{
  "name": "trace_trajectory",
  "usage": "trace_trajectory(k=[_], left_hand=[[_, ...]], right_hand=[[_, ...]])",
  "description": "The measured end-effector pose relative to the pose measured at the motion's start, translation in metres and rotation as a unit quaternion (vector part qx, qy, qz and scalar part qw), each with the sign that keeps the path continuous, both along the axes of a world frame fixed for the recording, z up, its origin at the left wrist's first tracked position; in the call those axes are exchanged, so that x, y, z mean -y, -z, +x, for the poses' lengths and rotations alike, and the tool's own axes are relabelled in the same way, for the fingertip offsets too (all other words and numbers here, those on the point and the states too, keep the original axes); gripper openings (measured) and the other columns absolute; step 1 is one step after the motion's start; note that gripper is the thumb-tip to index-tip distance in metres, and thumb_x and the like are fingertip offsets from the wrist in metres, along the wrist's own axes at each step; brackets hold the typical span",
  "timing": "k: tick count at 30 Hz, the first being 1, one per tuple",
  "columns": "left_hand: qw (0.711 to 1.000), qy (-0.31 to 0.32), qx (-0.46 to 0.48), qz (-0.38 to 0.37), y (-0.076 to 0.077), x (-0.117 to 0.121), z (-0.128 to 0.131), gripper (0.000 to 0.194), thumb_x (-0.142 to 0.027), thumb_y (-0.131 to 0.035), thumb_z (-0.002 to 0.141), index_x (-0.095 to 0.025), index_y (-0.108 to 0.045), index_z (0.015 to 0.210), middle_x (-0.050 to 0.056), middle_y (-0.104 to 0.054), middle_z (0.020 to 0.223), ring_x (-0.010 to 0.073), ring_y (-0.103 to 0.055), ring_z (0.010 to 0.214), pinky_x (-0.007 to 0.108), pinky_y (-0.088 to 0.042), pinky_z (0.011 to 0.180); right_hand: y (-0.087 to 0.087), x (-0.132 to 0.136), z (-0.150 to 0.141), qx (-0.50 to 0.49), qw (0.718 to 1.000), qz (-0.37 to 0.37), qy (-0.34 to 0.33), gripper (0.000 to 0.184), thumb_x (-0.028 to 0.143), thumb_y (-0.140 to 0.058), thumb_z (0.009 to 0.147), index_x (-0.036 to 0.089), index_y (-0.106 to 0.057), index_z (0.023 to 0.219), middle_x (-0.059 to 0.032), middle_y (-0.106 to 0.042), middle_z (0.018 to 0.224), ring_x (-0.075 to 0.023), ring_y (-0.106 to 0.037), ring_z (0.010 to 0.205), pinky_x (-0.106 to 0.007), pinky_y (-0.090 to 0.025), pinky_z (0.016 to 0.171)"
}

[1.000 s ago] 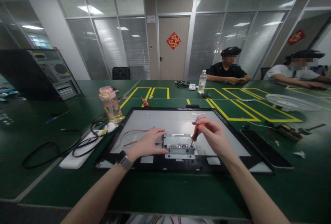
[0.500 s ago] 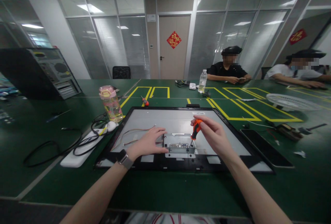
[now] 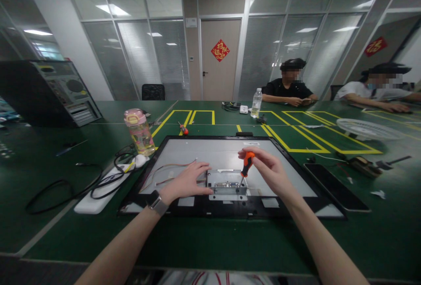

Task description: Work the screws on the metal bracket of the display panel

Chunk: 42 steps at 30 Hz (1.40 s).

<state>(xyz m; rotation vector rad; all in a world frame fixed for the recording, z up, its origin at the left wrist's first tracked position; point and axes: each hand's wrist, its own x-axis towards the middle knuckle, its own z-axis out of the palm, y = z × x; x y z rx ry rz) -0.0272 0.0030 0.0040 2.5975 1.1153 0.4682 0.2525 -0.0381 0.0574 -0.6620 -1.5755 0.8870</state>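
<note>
A black-framed monitor panel (image 3: 230,147) lies face down on the green table, its grey metal back up. A small metal board cover (image 3: 226,184) sits near its front edge. My left hand (image 3: 187,182) rests flat on the panel with fingers spread, its fingertips touching the cover's left side. My right hand (image 3: 268,171) pinches an orange-handled screwdriver (image 3: 246,164), held upright, its tip down at the cover's right edge. Thin coloured wires (image 3: 164,173) run across the panel to the left of my left hand.
A pink-capped bottle (image 3: 140,132), black cables (image 3: 79,186) and a white slab (image 3: 98,190) lie left. A computer case (image 3: 49,92) stands far left. A dark flat panel (image 3: 335,186) and a white fan grille (image 3: 368,129) lie right. Two people sit across the table.
My right hand has shifted slightly left and up with the screwdriver, fingers turning on the handle. My left hand has stayed on the panel. The view has drifted a little.
</note>
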Motion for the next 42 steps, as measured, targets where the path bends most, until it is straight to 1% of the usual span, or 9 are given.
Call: trace_trajectory(k=[4, 10, 14, 19, 21, 25, 32, 38, 42], left_hand=[[1.000, 0.002, -0.001, 0.001, 0.0003, -0.0002, 0.0001, 0.073, -0.062, -0.069, 0.075, -0.023, -0.052, 0.133, 0.011, -0.047, 0.143, 0.0300, -0.044, 0.131, 0.046, -0.027, 0.115], [1.000, -0.002, -0.002, -0.002, -0.0011, 0.0008, -0.0003, 0.073, -0.064, -0.067, 0.075, -0.022, -0.051, 0.134, 0.010, -0.046, 0.143, 0.0305, -0.042, 0.132, 0.046, -0.028, 0.114], [1.000, -0.001, -0.004, 0.001, -0.0002, 0.0003, -0.0005, 0.073, -0.064, -0.067, 0.075, -0.023, -0.051, 0.134, 0.010, -0.046, 0.143, 0.0303, -0.043, 0.131, 0.046, -0.028, 0.114], [1.000, -0.003, 0.005, 0.000, 0.0024, -0.0004, -0.0014, 0.074, -0.064, -0.068, 0.074, -0.023, -0.051, 0.134, 0.010, -0.046, 0.144, 0.0304, -0.043, 0.131, 0.045, -0.031, 0.112], [1.000, -0.003, 0.007, -0.002, 0.0022, -0.0002, -0.0015, 0.075, -0.064, -0.068, 0.074, -0.023, -0.051, 0.134, 0.010, -0.046, 0.143, 0.0306, -0.043, 0.131, 0.046, -0.030, 0.113], [1.000, -0.001, 0.009, -0.005, 0.0007, 0.0005, -0.0012, 0.074, -0.062, -0.069, 0.074, -0.023, -0.051, 0.134, 0.010, -0.046, 0.144, 0.0300, -0.043, 0.131, 0.046, -0.028, 0.114], [1.000, -0.004, 0.010, -0.002, -0.0009, 0.0021, 0.0000, 0.073, -0.060, -0.071, 0.073, -0.023, -0.052, 0.133, 0.010, -0.047, 0.143, 0.0295, -0.043, 0.131, 0.045, -0.027, 0.115], [1.000, -0.002, 0.001, -0.001, -0.0002, 0.0017, -0.0006, 0.074, -0.061, -0.069, 0.075, -0.020, -0.051, 0.133, 0.012, -0.046, 0.144, 0.0299, -0.042, 0.132, 0.046, -0.028, 0.115], [1.000, 0.002, -0.002, 0.002, 0.0005, 0.0005, -0.0008, 0.074, -0.064, -0.067, 0.075, -0.022, -0.050, 0.134, 0.011, -0.045, 0.145, 0.0296, -0.042, 0.133, 0.047, -0.025, 0.116]], right_hand=[[0.0003, 0.0005, -0.0022, -0.004, 0.998, 0.034, 0.045, 0.015, 0.034, -0.075, 0.077, 0.027, -0.075, 0.090, -0.0036, -0.065, 0.090, -0.0193, -0.065, 0.083, -0.032, -0.056, 0.072], [-0.0009, 0.0003, 0.0011, -0.003, 1.000, -0.013, 0.008, 0.029, 0.037, -0.059, 0.090, 0.029, -0.066, 0.117, -0.0064, -0.073, 0.103, -0.0221, -0.069, 0.095, -0.041, -0.055, 0.088], [0.0010, -0.0014, 0.0018, -0.001, 1.000, -0.026, -0.001, 0.030, 0.037, -0.059, 0.090, 0.029, -0.065, 0.119, -0.0067, -0.072, 0.109, -0.0228, -0.069, 0.099, -0.042, -0.054, 0.091], [0.0046, -0.0037, -0.0004, 0.030, 0.989, 0.044, 0.139, 0.024, 0.032, -0.074, 0.077, 0.027, -0.072, 0.101, -0.0047, -0.067, 0.095, -0.0209, -0.065, 0.086, -0.036, -0.055, 0.078], [0.0041, -0.0027, -0.0009, 0.047, 0.983, 0.071, 0.166, 0.020, 0.032, -0.068, 0.082, 0.027, -0.072, 0.101, -0.0059, -0.065, 0.099, -0.0215, -0.064, 0.089, -0.038, -0.054, 0.080], [0.0031, -0.0003, -0.0016, 0.039, 0.991, 0.058, 0.117, 0.027, 0.031, -0.050, 0.094, 0.027, -0.067, 0.114, -0.0080, -0.067, 0.110, -0.0230, -0.066, 0.095, -0.043, -0.052, 0.087], [0.0058, -0.0030, -0.0026, 0.049, 0.980, 0.075, 0.178, 0.020, 0.029, -0.065, 0.084, 0.027, -0.072, 0.103, -0.0052, -0.064, 0.094, -0.0205, -0.062, 0.085, -0.037, -0.053, 0.077], [0.0057, -0.0009, -0.0036, 0.034, 0.991, 0.051, 0.119, 0.031, 0.029, -0.056, 0.091, 0.028, -0.065, 0.120, -0.0062, -0.070, 0.108, -0.0220, -0.067, 0.092, -0.041, -0.054, 0.084], [0.0069, -0.0014, -0.0046, 0.069, 0.978, 0.089, 0.176, 0.026, 0.029, -0.069, 0.081, 0.026, -0.071, 0.107, -0.0054, -0.069, 0.093, -0.0220, -0.064, 0.086, -0.039, -0.053, 0.079]])
